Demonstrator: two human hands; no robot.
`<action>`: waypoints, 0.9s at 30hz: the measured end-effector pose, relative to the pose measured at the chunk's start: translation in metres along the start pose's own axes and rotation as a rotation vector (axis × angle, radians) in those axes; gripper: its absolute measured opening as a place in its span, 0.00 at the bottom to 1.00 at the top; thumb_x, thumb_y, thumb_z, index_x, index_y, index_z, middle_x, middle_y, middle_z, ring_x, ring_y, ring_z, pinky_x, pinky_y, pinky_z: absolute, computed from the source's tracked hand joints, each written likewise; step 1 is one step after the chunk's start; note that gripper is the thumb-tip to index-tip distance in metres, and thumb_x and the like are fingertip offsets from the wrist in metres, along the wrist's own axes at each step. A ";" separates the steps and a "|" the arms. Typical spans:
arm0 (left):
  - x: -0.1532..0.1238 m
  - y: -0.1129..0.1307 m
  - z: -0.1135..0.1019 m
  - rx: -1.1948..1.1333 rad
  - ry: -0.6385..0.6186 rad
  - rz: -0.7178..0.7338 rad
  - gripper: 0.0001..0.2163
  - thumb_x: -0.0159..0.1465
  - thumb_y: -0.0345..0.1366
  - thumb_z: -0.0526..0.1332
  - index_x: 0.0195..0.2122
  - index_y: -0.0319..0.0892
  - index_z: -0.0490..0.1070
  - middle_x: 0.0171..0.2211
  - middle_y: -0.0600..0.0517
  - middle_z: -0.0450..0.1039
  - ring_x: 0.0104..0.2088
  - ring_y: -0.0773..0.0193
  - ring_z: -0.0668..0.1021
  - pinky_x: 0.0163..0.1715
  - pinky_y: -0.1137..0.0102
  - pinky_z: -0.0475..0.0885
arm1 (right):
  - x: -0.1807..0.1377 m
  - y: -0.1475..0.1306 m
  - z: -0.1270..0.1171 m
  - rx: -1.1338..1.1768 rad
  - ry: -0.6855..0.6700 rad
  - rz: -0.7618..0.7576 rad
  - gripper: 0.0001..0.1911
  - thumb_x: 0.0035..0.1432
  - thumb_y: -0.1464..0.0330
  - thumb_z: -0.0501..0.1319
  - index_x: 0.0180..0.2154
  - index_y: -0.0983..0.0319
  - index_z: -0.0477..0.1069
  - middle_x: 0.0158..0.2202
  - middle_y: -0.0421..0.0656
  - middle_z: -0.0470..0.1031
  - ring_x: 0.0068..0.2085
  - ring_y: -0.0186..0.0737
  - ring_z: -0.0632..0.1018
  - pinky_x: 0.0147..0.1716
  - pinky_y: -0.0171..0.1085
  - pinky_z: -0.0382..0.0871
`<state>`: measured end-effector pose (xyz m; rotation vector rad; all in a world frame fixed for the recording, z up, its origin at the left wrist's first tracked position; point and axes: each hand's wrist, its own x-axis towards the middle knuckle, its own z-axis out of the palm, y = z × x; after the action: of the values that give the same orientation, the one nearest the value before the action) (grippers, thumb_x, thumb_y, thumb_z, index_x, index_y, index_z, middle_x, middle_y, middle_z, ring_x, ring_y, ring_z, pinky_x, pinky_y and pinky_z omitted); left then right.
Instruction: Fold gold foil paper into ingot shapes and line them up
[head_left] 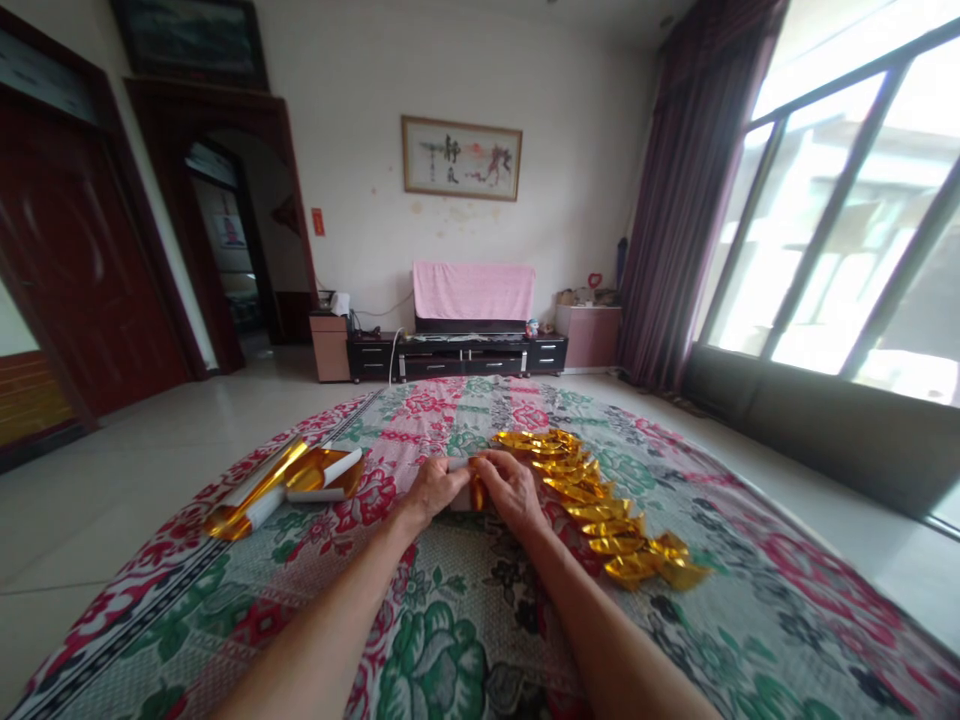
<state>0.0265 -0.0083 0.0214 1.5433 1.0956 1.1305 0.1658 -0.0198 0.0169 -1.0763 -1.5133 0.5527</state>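
My left hand [433,490] grips the left side of a small sheet of gold foil paper [463,497], whose pale back faces up. Close beside it, my right hand [513,490] pinches the right side, where a strip of the gold face shows. The fingertips partly cover the paper, so its exact fold is hidden. To the right of my hands lies a slanting row of several folded gold paper ingots [592,500]. At the left, loose curled sheets of gold foil paper [326,474] rest on the flowered cloth [435,650].
The cloth spreads over a wide, rounded surface in front of me. Beyond it stand a low black cabinet [465,362] and a pink cloth [474,290] draped over something above it. Purple curtains [667,220] and a large window [840,220] are at the right.
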 end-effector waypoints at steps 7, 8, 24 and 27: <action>-0.002 0.005 0.001 -0.039 -0.052 -0.080 0.12 0.48 0.41 0.62 0.25 0.35 0.72 0.18 0.53 0.69 0.19 0.70 0.67 0.19 0.76 0.60 | 0.003 0.008 0.000 0.048 -0.003 0.095 0.18 0.48 0.58 0.56 0.28 0.65 0.74 0.22 0.41 0.73 0.25 0.34 0.71 0.24 0.30 0.64; -0.002 0.006 0.001 -0.059 -0.058 -0.097 0.12 0.48 0.41 0.62 0.27 0.35 0.72 0.19 0.52 0.69 0.20 0.70 0.68 0.20 0.76 0.61 | 0.003 0.009 0.001 0.041 -0.003 0.099 0.18 0.48 0.58 0.56 0.28 0.65 0.75 0.22 0.40 0.73 0.25 0.34 0.71 0.24 0.30 0.64; 0.013 -0.016 -0.004 0.466 0.093 0.119 0.12 0.48 0.33 0.58 0.34 0.40 0.75 0.26 0.53 0.75 0.28 0.66 0.74 0.25 0.77 0.64 | 0.002 0.014 0.010 -0.475 0.026 -0.012 0.08 0.50 0.66 0.55 0.29 0.59 0.72 0.25 0.39 0.73 0.26 0.34 0.72 0.27 0.31 0.61; 0.015 -0.019 -0.003 0.553 0.132 0.150 0.14 0.50 0.33 0.57 0.38 0.41 0.74 0.29 0.51 0.76 0.30 0.65 0.75 0.27 0.76 0.65 | 0.001 0.013 0.011 -0.538 -0.015 -0.036 0.07 0.50 0.68 0.55 0.30 0.60 0.72 0.29 0.42 0.73 0.31 0.36 0.72 0.32 0.32 0.62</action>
<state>0.0238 0.0103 0.0062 2.0244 1.4881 1.0940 0.1598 -0.0101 0.0041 -1.4480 -1.7402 0.1219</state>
